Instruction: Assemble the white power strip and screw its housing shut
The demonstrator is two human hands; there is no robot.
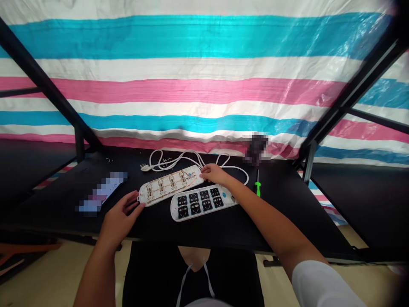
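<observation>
An opened white power strip lies on the black table (223, 226) in two halves. The base half (169, 185) shows its metal contacts and wiring; the socket cover (203, 201) lies just in front of it with dark socket inserts. My left hand (119, 217) touches the near left end of the base half, fingers loosely spread. My right hand (214, 174) rests on the far right end of the base half, where the white cord (179, 160) enters, fingers curled on its edge.
A green-handled screwdriver (257, 184) lies right of the cover. A blurred flat object (100, 192) sits at the left, a blurred dark object (255, 148) at the back. Black frame bars (44, 85) slant on both sides before a striped tarp (204, 85).
</observation>
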